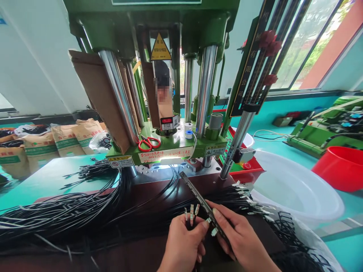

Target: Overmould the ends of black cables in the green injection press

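Work well clear of the green press (170, 140) at the far edge of the table (210, 185); the near side gives you more room. Let the black cables (93, 206), heaped toward the table's left edge, run slack so none tugs at your fingers. You seem to be fitting cable ends along the dark strip (198, 196), so hold it at one steady angle, ease the ends in square, one at a time, and check that each sits flat.

The strip slants above the table's near half, right of centre, its free end pointing to the far edge. Your right hand (241, 230) is clamped around its lower part. Your left hand (184, 238) is just left of it, fingers pinched on pale tips (192, 214): three poke up above the fingers, another lies by the thumb beside the strip.
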`<state>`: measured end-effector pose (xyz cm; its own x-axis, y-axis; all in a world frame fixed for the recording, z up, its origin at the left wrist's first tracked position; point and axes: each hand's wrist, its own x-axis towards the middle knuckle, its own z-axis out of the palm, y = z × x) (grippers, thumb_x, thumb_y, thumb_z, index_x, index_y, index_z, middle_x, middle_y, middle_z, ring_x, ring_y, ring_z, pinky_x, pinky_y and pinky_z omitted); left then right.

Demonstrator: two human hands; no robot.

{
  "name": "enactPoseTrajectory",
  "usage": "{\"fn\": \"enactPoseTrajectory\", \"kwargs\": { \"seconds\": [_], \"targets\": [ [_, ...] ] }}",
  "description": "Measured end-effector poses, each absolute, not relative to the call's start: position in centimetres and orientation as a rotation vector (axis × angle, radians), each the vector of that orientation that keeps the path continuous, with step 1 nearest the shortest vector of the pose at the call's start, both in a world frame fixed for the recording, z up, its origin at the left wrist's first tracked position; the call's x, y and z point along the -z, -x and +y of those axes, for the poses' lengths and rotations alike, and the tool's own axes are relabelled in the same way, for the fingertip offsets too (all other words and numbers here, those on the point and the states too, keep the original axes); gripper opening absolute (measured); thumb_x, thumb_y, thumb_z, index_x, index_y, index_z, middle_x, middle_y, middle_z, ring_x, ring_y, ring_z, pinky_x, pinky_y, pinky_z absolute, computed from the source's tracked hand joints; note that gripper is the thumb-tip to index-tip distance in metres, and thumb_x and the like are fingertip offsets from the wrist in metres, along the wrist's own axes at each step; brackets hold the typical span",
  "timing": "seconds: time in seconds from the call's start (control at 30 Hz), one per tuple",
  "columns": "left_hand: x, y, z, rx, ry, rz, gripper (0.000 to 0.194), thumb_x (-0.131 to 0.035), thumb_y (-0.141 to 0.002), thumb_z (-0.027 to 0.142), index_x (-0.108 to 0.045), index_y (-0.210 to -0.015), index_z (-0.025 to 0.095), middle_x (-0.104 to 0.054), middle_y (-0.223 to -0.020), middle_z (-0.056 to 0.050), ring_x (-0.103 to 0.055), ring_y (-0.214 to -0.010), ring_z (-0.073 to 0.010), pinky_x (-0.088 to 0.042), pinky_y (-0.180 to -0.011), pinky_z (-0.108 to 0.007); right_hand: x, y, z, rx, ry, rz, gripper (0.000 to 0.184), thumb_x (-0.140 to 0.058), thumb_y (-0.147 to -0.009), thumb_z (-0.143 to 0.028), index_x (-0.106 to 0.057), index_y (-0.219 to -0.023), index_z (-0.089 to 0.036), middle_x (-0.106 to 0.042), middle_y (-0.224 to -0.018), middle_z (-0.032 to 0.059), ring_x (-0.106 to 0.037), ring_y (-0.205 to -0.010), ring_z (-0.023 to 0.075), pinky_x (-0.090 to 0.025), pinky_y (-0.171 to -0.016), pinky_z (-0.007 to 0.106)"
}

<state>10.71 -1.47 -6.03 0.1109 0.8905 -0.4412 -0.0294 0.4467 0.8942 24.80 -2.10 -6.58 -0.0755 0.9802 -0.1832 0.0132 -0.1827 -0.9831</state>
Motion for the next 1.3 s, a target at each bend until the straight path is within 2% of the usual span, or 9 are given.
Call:
{"fn": "enactPoseTrajectory", "kwargs": {
  "seconds": [0.1,0.2,0.33,0.47,0.6,0.77,0.97,1.3],
  "targets": [
    [5.9,-9.9,-1.4,-0.902,-0.761,1.102,0.046,-0.077,-0.058,0.046,-0.059,-0.082,0.012,-0.053,-0.054,0.003,-0.049,-0.044,-0.0091,-0.043,-0.041,-0.022,6.5,-25.2,-2.1,-1.469,1.29,-1.076,0.066,-0.051,-0.083,-0.057,-0.05,-0.132,-0.013,-0.041,-0.038,-0.0082,-0.031,-0.032,0.0061,-0.024,-0.03,0.016],
    [5.9,-8.9,-1.5,-0.974,-0.646,0.997,0.047,-0.08,-0.058,0.041,-0.063,-0.09,0.011,-0.056,-0.064,0.001,-0.054,-0.055,-0.0094,-0.049,-0.055,-0.024,6.4,-25.5,-2.2,-1.521,1.243,-0.994,0.066,-0.054,-0.082,-0.056,-0.048,-0.133,-0.013,-0.039,-0.039,-0.0087,-0.031,-0.033,0.0061,-0.024,-0.029,0.015],
    [6.0,-8.5,-1.6,-1.026,-0.667,1.003,0.039,-0.077,-0.065,0.04,-0.062,-0.089,0.012,-0.055,-0.066,0.002,-0.054,-0.053,-0.0081,-0.045,-0.05,-0.021,6.3,-25.4,-2.2,-1.544,1.202,-1.007,0.063,-0.055,-0.083,-0.054,-0.05,-0.131,-0.014,-0.039,-0.041,-0.0085,-0.031,-0.034,0.0057,-0.024,-0.029,0.015],
    [5.8,-9.0,-1.5,-1.011,-0.815,1.157,0.036,-0.069,-0.071,0.047,-0.059,-0.081,0.014,-0.05,-0.058,0.005,-0.044,-0.039,-0.0055,-0.035,-0.035,-0.017,6.4,-25.4,-2.2,-1.539,1.23,-1.03,0.063,-0.055,-0.082,-0.056,-0.053,-0.129,-0.014,-0.04,-0.04,-0.0081,-0.032,-0.033,0.0056,-0.024,-0.029,0.014],
    [5.8,-9.5,-1.2,-0.898,-0.874,1.237,0.037,-0.068,-0.069,0.049,-0.052,-0.07,0.016,-0.047,-0.048,0.007,-0.034,-0.03,-0.004,-0.024,-0.029,-0.016,6.4,-25.4,-2.3,-1.54,1.232,-1.066,0.062,-0.052,-0.084,-0.054,-0.051,-0.13,-0.013,-0.042,-0.041,-0.0072,-0.033,-0.033,0.0058,-0.024,-0.03,0.015],
    [6.0,-9.6,-1.0,-0.866,-0.914,1.258,0.036,-0.064,-0.071,0.05,-0.049,-0.065,0.018,-0.041,-0.036,0.008,-0.032,-0.028,-0.005,-0.023,-0.029,-0.016,6.4,-25.4,-2.2,-1.515,1.24,-1.109,0.061,-0.052,-0.085,-0.054,-0.053,-0.129,-0.012,-0.046,-0.045,-0.0056,-0.035,-0.033,0.0058,-0.025,-0.03,0.016],
    [5.9,-9.6,-1.1,-0.875,-0.905,1.25,0.037,-0.065,-0.07,0.051,-0.048,-0.064,0.018,-0.041,-0.036,0.009,-0.032,-0.028,-0.0052,-0.024,-0.028,-0.017,6.4,-25.4,-2.2,-1.521,1.269,-1.159,0.062,-0.049,-0.086,-0.055,-0.049,-0.132,-0.013,-0.044,-0.042,-0.0067,-0.034,-0.033,0.0064,-0.027,-0.031,0.017],
    [5.8,-9.6,-1.0,-0.88,-0.9,1.245,0.031,-0.062,-0.074,0.044,-0.048,-0.066,0.018,-0.043,-0.04,0.009,-0.032,-0.028,-0.0045,-0.022,-0.029,-0.017,6.4,-25.2,-2.2,-1.454,1.276,-1.243,0.057,-0.05,-0.085,-0.056,-0.055,-0.127,-0.018,-0.052,-0.057,-0.003,-0.039,-0.034,0.0056,-0.027,-0.029,0.017]
  ]
}}
